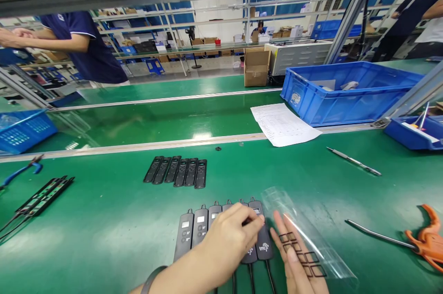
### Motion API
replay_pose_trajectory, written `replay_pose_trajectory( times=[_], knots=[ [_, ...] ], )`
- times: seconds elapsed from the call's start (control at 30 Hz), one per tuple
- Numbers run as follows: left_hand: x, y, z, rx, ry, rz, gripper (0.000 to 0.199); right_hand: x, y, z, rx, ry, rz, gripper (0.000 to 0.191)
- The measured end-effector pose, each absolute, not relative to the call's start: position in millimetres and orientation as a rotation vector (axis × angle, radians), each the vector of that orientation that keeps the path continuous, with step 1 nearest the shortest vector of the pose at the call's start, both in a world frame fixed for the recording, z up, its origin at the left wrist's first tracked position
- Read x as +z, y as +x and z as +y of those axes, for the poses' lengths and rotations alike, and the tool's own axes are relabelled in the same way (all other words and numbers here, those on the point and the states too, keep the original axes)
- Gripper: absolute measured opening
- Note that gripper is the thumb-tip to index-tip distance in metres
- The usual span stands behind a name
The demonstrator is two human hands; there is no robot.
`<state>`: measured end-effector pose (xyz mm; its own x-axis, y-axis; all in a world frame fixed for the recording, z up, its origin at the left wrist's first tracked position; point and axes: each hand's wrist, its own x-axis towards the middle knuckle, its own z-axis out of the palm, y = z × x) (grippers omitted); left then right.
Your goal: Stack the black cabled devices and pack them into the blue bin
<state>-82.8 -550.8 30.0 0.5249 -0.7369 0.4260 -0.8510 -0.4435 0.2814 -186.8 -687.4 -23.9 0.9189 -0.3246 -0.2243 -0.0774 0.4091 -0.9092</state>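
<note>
Bench surface: the green mat (pixel 114 220) ran bare from 9 o'clock round to the middle; open room lay between the two rows of parts and out toward 3 o'clock.
Far edge: a pale rail (pixel 138 146) closed the mat at 12 o'clock, with a green conveyor belt (pixel 155 118) beyond it.
Large blue crate (pixel 346 95): stood at 1 o'clock past the rail; it held a pale sheet and a light-coloured object, too small to identify.
Small blue tray (pixel 411 135): at 3 o'clock, cut off by the frame; contents unclear.
Paper sheet (pixel 282 124): lay across the rail at 1 o'clock, print illegible.
Row of black handsets (pixel 194 229): lay side by side at 6 o'clock, screens up; the middle units were hidden under the left hand, cords cut off at the bottom edge.
Clear film strip (pixel 311 234): lay at 5 o'clock just beside the handsets, carrying black square frames, its lower end over the right hand.
Left hand (pixel 231 238): fingers drawn together, pinching at the rightmost handset.
Right hand (pixel 297 261): flat, fingers spread, under the film; clamped on nothing.
Black covers (pixel 176 171): six in a row at 11 o'clock, well apart from the hands.
Orange-handled tool (pixel 422 238): at 4 o'clock, partly cut off.
Metal pick (pixel 353 161): at 2 o'clock, lying free.
</note>
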Motion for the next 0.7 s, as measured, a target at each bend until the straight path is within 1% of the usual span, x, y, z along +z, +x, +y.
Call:
replay_pose_trajectory(
  times=[0.1, 0.23, 0.43, 0.5, 0.6, 0.7],
  knots=[
    [20.5, -71.9, -551.0, 0.439, 2.48, -1.344, 0.019, -18.4, -180.1, -689.1, -0.209, -1.041, 0.476, 0.039],
    [12.6, -69.0, -555.1, 0.436, 2.585, -1.479, 0.019, -14.8, -177.2, -687.6, -0.203, -0.913, 0.436, 0.041],
    [7.6, -69.4, -557.9, 0.429, 2.626, -1.514, 0.017, -15.0, -178.5, -686.4, -0.146, -0.85, 0.502, 0.058],
    [6.6, -69.6, -558.1, 0.437, 2.629, -1.538, 0.015, -15.9, -179.2, -686.8, -0.136, -0.861, 0.503, 0.061],
    [8.7, -72.5, -560.5, 0.461, 2.62, -1.631, 0.014, -17.3, -180.4, -687.1, -0.129, -0.894, 0.457, 0.058],
    [14.7, -76.2, -563.4, 0.403, 2.664, -1.704, 0.016, -20.5, -182.0, -688.5, -0.126, -0.929, 0.407, 0.049]
  ],
)
